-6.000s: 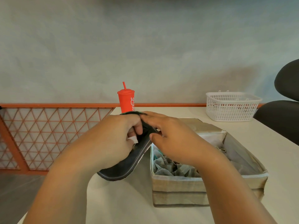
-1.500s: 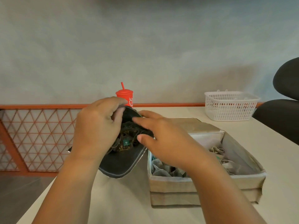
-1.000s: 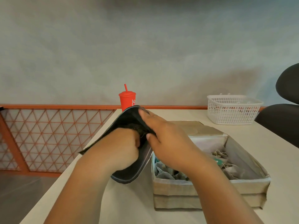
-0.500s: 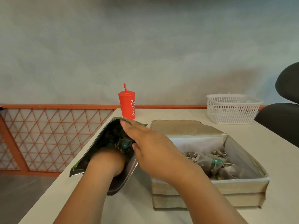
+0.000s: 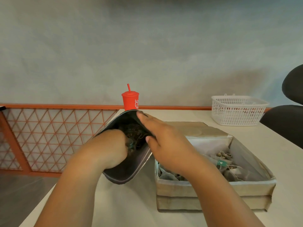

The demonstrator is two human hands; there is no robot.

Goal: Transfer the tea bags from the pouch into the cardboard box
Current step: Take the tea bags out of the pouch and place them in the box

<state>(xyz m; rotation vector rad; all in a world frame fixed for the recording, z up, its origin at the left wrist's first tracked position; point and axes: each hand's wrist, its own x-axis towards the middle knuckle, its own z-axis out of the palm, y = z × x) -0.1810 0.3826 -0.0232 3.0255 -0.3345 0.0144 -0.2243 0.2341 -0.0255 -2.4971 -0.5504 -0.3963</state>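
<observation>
A dark foil pouch (image 5: pixel 126 172) stands tilted on the table, its mouth open toward me. Loose tea bags (image 5: pixel 136 132) lie dark inside it. My left hand (image 5: pixel 109 149) is plunged into the mouth, its fingers curled round a clump of tea bags with a teal tag at the fingertips. My right hand (image 5: pixel 165 143) pinches the pouch's right rim, fingers over the top edge and thumb inside. Right of the pouch sits the open cardboard box (image 5: pixel 213 188), holding several tea bags (image 5: pixel 227 166) with strings and a green tag.
A red lidded cup with a straw (image 5: pixel 130 100) stands behind the pouch. A white plastic basket (image 5: pixel 237 110) is at the table's far right, beside a black chair (image 5: pixel 287 123). An orange lattice railing (image 5: pixel 49 136) runs along the table's left edge.
My left hand has come up from deep in the pouch toward its mouth, now closed round tea bags. The pouch's mouth has lifted a little; my right hand still holds the rim.
</observation>
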